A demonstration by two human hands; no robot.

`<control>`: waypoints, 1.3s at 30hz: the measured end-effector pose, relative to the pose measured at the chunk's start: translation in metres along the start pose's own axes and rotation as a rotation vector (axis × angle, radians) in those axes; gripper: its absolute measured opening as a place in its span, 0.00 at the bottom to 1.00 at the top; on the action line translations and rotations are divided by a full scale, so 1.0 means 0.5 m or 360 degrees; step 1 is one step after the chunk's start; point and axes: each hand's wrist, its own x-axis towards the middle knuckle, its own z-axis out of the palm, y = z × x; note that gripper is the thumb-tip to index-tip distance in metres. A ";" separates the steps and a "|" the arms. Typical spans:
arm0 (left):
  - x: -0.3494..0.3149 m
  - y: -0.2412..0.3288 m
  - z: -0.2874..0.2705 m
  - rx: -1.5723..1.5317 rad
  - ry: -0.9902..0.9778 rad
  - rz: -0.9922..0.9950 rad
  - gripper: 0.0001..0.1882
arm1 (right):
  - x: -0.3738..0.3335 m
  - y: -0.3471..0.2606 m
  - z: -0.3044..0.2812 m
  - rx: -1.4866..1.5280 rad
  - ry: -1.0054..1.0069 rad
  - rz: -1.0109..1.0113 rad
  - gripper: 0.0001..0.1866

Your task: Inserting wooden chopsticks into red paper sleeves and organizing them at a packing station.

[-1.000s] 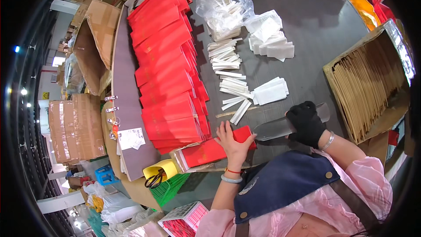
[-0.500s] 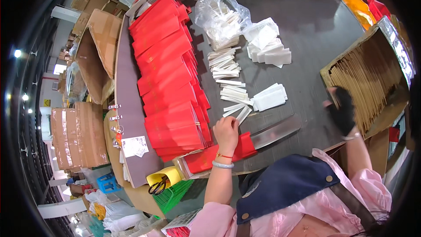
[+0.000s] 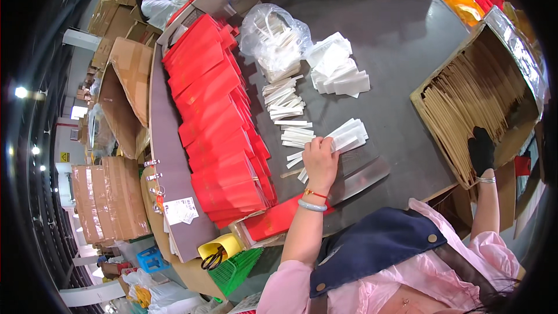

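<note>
My left hand (image 3: 321, 164) is over the near end of a fanned stack of white cards (image 3: 351, 134), fingers bent and closed at a card's edge. Below its wrist lies a red paper bag (image 3: 268, 222), with a shiny flat metal strip (image 3: 365, 177) reaching out to its right. Beside the fingers are narrow white folded strips (image 3: 296, 136). My right hand (image 3: 481, 154), in a black glove, rests at the tightly packed brown card sheets (image 3: 465, 102) in an opened carton (image 3: 439, 148). Its fingers stretch forward, and nothing is visibly held.
Overlapping red paper bags (image 3: 224, 134) run along the table's left side. Farther off are a clear plastic bag of white strips (image 3: 273, 38) and more white cards (image 3: 340, 72). A yellow holder with scissors (image 3: 220, 250) hangs at the near edge. Another person (image 3: 160, 3) sits beyond the far left.
My left hand has moved from the strips up and right onto the white cards. My right hand has shifted right, along the brown sheets in the carton. The view has turned slightly.
</note>
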 end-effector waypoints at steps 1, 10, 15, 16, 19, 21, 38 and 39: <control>0.001 0.000 0.004 -0.0006 -0.0008 0.0010 0.15 | -0.003 -0.007 -0.007 0.0083 -0.0018 0.0128 0.15; -0.008 0.051 -0.075 -0.0797 -0.0470 -0.0549 0.12 | 0.018 -0.021 -0.027 0.1101 0.0500 0.0405 0.13; -0.116 0.041 -0.082 -0.0476 -0.0653 -0.0150 0.15 | 0.024 -0.329 -0.086 0.1100 -0.0352 -0.0693 0.13; -0.123 0.045 -0.079 -0.0388 -0.0505 -0.0163 0.17 | 0.024 -0.380 -0.085 0.1004 -0.0463 -0.0831 0.15; -0.162 0.042 -0.108 -0.0301 -0.0338 -0.0293 0.25 | 0.005 -0.423 -0.038 0.0725 -0.0735 -0.0980 0.12; -0.180 0.038 -0.132 -0.0035 -0.0236 -0.0193 0.30 | 0.004 -0.411 -0.008 0.0535 -0.0768 -0.1113 0.12; -0.171 0.045 -0.079 -0.0186 -0.0427 -0.0085 0.41 | -0.103 -0.609 0.092 0.1777 -0.1104 -0.0667 0.14; -0.169 0.039 -0.081 -0.0208 -0.0453 -0.0093 0.41 | -0.098 -0.597 0.081 0.1904 -0.1198 -0.0385 0.15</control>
